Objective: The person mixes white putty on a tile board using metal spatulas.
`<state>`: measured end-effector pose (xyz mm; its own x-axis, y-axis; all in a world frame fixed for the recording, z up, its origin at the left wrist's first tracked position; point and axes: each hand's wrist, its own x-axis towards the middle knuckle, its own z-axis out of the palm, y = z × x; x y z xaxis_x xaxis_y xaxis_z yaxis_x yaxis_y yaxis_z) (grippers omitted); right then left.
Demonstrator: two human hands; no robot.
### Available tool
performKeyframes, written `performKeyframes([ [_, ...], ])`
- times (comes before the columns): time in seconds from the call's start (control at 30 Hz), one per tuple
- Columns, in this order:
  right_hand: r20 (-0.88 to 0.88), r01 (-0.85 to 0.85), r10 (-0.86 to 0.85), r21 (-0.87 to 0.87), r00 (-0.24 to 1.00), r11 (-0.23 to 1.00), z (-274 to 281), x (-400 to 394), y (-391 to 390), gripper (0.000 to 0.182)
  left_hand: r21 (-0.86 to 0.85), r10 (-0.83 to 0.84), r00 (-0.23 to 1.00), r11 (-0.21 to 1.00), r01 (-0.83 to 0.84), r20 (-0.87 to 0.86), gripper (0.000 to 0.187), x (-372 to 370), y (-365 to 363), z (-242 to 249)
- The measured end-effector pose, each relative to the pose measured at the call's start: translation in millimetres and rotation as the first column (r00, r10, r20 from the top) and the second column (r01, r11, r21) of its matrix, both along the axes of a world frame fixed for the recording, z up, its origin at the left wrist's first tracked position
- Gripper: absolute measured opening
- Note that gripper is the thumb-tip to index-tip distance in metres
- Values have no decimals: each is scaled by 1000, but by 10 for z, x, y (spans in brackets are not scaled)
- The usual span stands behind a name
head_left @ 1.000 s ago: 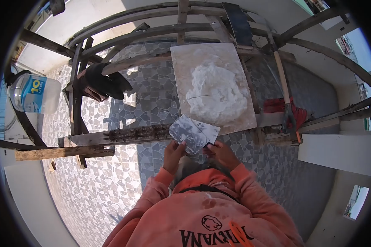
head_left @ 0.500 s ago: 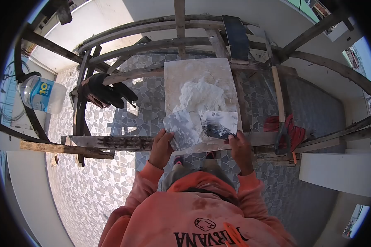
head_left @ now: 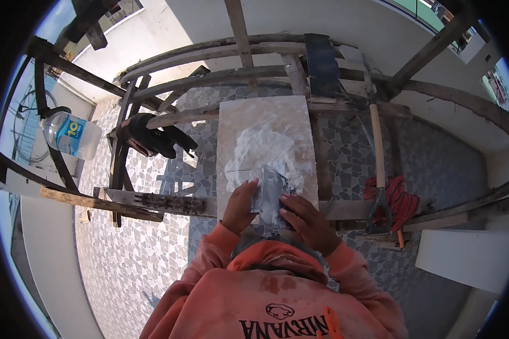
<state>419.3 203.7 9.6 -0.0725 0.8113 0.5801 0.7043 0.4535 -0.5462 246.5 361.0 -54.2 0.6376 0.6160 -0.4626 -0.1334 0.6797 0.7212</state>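
Observation:
A pale board [head_left: 229, 121] lies across the wooden frame, with a heap of white paste [head_left: 263, 147] spread on it. At the board's near edge, my left hand [head_left: 241, 206] grips a flat, paste-smeared metal plate [head_left: 256, 199] by its left side. My right hand [head_left: 308, 221] is closed on a second smeared plate [head_left: 272, 195], tilted up close against the first. Both plates sit just below the paste, and they partly overlap, so their lower edges and my thumbs are hard to make out.
A shovel [head_left: 377, 141] leans at the right beside a red cloth [head_left: 400, 202]. Dark cloth or gloves [head_left: 155, 135] hang on the left rail. A water jug [head_left: 70, 134] hangs farther left. A dark panel [head_left: 322, 68] rests at the back. Beams surround the board.
My hands have come closer together, and the plates, earlier spread flat side by side, are now tilted and brought together. The whole view has shifted slightly.

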Motion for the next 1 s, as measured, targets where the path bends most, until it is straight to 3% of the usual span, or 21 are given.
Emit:
performKeyframes([
  [0.03, 10, 17, -17, -37, 1000, 999, -26, -2, -9, 49, -166, 49, 997, 985, -38, 63, 43, 64, 29, 119],
  [0.1, 48, 59, -54, -95, 997, 994, -26, -22, 2, 52, -298, 43, 995, 954, -16, 85, 40, 132, 25, 415],
  [0.17, 106, 100, -87, -130, 991, 986, 51, -33, 70, 56, -48, 30, 999, 998, -28, 38, 33, 120, 75, 114],
  [0.23, 112, 115, -102, -114, 988, 987, 125, -84, 147, 57, 51, 24, 999, 998, -26, 42, 30, 145, 137, 231],
  [0.3, 137, 127, -111, -113, 984, 985, 132, -128, 222, 57, -12, 21, 995, 1000, -20, 102, 31, 166, 189, 431],
  [0.47, 179, 147, -118, -158, 977, 976, -35, -207, 400, 56, 182, 81, 994, 979, -93, 67, 25, 74, 305, 481],
  [0.7, 154, 174, -143, -212, 978, 962, -99, -195, 678, 71, 349, 83, 995, 932, -98, 60, 22, -81, 481, 478],
  [0.9, 208, 190, -134, -274, 969, 943, -170, -180, 776, 79, 423, 60, 998, 904, -63, 19, 18, -82, 585, 299],
  [1.0, 136, 235, -201, -321, 970, 918, -229, -162, 812, 83, 348, 53, 997, 935, -67, 51, 18, -73, 548, 329],
])
